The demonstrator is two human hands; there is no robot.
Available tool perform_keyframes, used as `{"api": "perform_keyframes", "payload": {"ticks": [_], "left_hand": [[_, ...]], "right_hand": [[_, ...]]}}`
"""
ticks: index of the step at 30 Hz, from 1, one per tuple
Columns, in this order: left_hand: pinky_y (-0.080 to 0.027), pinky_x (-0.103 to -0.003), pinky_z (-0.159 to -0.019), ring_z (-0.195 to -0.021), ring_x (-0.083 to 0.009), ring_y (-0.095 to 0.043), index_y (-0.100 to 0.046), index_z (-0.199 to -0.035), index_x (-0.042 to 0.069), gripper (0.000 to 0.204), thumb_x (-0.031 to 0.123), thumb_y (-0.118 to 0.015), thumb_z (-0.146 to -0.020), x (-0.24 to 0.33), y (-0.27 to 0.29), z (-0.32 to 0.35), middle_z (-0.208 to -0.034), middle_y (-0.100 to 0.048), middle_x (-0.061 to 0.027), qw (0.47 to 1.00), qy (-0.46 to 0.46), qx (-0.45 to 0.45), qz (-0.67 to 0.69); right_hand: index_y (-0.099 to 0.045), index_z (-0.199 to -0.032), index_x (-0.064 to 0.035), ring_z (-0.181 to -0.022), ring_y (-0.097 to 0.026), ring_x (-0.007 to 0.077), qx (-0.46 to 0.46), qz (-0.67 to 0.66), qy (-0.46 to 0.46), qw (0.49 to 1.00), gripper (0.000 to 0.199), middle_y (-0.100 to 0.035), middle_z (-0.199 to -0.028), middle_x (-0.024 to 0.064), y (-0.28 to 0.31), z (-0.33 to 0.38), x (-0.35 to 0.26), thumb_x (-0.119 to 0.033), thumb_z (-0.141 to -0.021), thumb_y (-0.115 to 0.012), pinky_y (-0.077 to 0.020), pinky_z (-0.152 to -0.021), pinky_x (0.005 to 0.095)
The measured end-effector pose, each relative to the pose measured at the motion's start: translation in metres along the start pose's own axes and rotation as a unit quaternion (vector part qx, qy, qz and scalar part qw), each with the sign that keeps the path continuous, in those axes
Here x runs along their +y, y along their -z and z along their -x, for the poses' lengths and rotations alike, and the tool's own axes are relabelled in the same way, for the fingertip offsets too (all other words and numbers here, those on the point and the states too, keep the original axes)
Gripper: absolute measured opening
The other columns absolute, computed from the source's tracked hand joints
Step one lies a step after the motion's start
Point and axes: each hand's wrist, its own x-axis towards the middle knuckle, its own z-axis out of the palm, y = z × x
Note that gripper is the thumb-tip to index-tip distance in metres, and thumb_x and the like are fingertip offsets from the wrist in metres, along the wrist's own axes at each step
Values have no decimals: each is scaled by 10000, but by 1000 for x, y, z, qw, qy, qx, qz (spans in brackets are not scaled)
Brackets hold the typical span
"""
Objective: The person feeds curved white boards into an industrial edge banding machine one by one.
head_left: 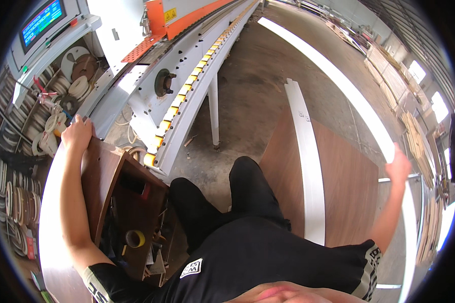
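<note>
Head view, workshop floor beside a long edge-banding machine (pixel 187 86), taken as the landmark.

Item: left hand (pixel 77 132). Rests on the far top corner of a brown wooden cabinet (pixel 103 171) that stands just below the machine's near end. Fingers curl over the corner; the grip looks loose, steadying rather than clamping.

Item: right hand (pixel 399 165). Well to the right of the machine, raised at the far edge of a long white panel (pixel 338 81) that runs away across the floor. The hand is motion-blurred; it seems closed on the panel's edge, but whether the fingers are wrapped or only pressed flat cannot be told.

Item: walnut-coloured board (pixel 338 182). Lies right of the machine, between the person's legs and the right hand, with a white-edged strip (pixel 308 166) lying lengthwise on it.

Item: roll of yellow tape (pixel 135 238), inside the open cabinet, with small clutter around it.

Item: coils of edge banding (pixel 15 197), racked left of the machine, beneath its control screen (pixel 41 21).

Item: stacked sheet goods (pixel 414 136), far right of the machine, near the bright windows.

Handling note, as a judgement: a panel this long will flex and swing, so the right hand does best gripping its edge firmly with the whole hand, keeping it low and level, while the left braces on the cabinet for balance.
</note>
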Motion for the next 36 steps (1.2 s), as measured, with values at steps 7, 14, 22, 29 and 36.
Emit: {"api": "perform_keyframes", "payload": {"ticks": [7,14,22,29,36], "left_hand": [[-431,-592,-1180,-1115,-291,-774,-597,-1497,98,576,412,-679,-1020,21,42,21,-1114,-823,-110,986,-61,120,-101],[-386,-515,-1260,-1522,-337,-494,-487,-1627,92,811,482,-764,-973,114,182,88,-1593,-581,-141,857,-259,413,167],[-558,-467,-1032,-1240,-300,-685,-537,-1593,69,1115,369,-953,-603,211,275,202,-1538,-627,-134,699,-515,424,258],[-565,-338,-646,-816,-179,-696,-669,-1377,56,651,229,-841,-773,163,248,246,-1004,-670,-30,825,-436,329,144],[-631,-402,-781,-889,-303,-772,-710,-1298,110,651,247,-867,-680,7,201,266,-1127,-775,-74,920,-327,50,211]], "right_hand": [[-618,-1451,-143,-1229,-664,385,276,46,51,959,699,-703,-1301,132,34,-63,149,147,-816,-665,-531,-1039,485],[-599,-1450,-67,-1357,-599,390,378,-84,200,900,646,-678,-1397,140,46,-104,168,137,-840,-653,-448,-1159,484],[-679,-1253,-64,-1145,-669,342,419,-185,369,809,570,-721,-1177,99,141,-1,-72,150,-733,-585,-477,-1088,471],[-702,-1220,-170,-954,-632,230,459,-300,512,661,466,-716,-1125,-35,187,88,-273,-59,-771,-751,-484,-1104,579],[-713,-1264,-159,-1242,-685,247,473,-330,432,693,356,-738,-1369,-35,91,-1,-338,-153,-908,-692,-413,-1233,624]]}}
